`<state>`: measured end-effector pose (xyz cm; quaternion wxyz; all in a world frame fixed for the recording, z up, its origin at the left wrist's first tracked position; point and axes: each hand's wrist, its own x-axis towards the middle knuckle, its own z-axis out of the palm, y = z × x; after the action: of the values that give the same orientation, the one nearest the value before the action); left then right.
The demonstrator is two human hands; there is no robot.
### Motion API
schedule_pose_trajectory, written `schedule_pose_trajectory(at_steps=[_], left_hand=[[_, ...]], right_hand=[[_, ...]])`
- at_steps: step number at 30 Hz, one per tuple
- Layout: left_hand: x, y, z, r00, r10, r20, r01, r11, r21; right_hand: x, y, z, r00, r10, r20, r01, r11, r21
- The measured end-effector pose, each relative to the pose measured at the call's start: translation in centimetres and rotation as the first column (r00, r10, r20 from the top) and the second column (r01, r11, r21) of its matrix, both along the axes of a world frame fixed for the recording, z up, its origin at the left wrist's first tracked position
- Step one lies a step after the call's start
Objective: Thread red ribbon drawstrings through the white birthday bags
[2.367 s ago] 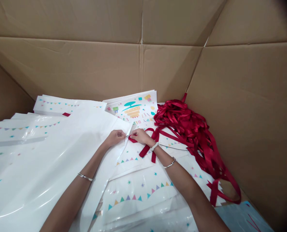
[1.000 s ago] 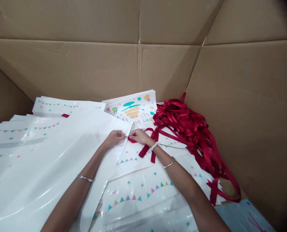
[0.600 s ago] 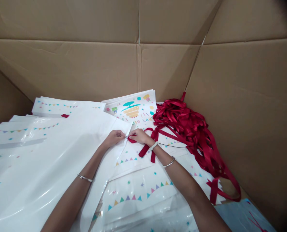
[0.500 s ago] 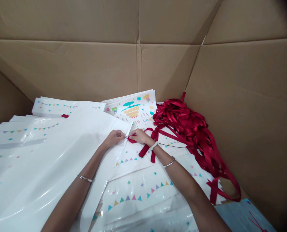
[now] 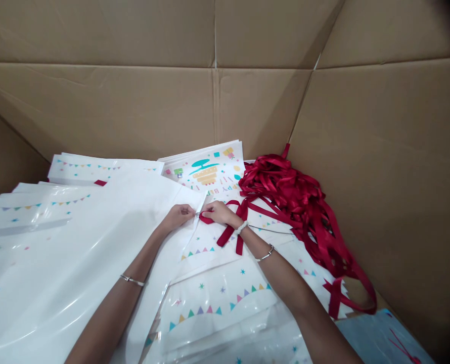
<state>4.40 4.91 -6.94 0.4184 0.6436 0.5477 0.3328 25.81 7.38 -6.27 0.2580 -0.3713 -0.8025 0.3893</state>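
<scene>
A large white plastic bag [image 5: 107, 242] lies face down across the left side, its top edge reaching the middle. At that edge, my left hand [image 5: 179, 216] pinches the bag near a small metal eyelet. My right hand [image 5: 218, 212] is closed on a red ribbon [image 5: 207, 218] right beside the eyelet, and the two hands almost touch. Loose ribbon ends [image 5: 227, 235] hang below my right wrist. Whether the ribbon passes through the eyelet is hidden by my fingers.
A heap of red ribbons [image 5: 285, 187] lies at the right against the cardboard wall [image 5: 380, 151]. Printed birthday bags [image 5: 217, 298] are spread underneath my arms, with more bags [image 5: 12, 202] stacked at the left. A bluish plastic sheet [image 5: 376, 333] sits at the lower right.
Very little differs. Both hands keep their grip at the bag's edge, with only a slight shift of the fingers around the eyelet and ribbon.
</scene>
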Motion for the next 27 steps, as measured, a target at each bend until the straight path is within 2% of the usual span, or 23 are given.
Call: schedule_pose_trajectory(at_steps=[7,10,13,16,19,24,27], left_hand=[[-0.2,0.1,-0.2,0.998,-0.031,-0.048,0.031,1.000,-0.001],[-0.2,0.1,-0.3,0.995,-0.032,-0.095,0.039,0.997,0.066],[0.2,-0.2,0.1,0.972,0.002,-0.234,0.036,0.987,0.157],[1.0,-0.6,0.8,0.887,0.051,-0.458,0.041,0.981,0.188],[1.6,-0.7,1.3,0.790,0.042,-0.611,0.079,0.983,0.169],[2.1,-0.2,1.7,0.672,-0.026,-0.740,0.144,0.985,0.097],[2.2,0.1,1.5,0.640,-0.050,-0.767,0.164,0.984,0.073]], right_hand=[[0.7,0.0,0.7,0.993,-0.101,-0.067,0.097,0.993,-0.063],[0.6,0.1,0.4,0.991,-0.131,-0.040,0.128,0.989,-0.079],[0.6,0.4,0.1,0.987,-0.158,-0.030,0.155,0.983,-0.096],[0.5,0.6,0.1,0.985,-0.173,-0.026,0.169,0.979,-0.111],[0.4,0.8,0.0,0.982,-0.190,-0.007,0.188,0.974,-0.128],[0.3,0.8,-0.2,0.979,-0.202,0.012,0.203,0.974,-0.101],[0.4,0.8,-0.2,0.982,-0.186,0.004,0.186,0.977,-0.101]])
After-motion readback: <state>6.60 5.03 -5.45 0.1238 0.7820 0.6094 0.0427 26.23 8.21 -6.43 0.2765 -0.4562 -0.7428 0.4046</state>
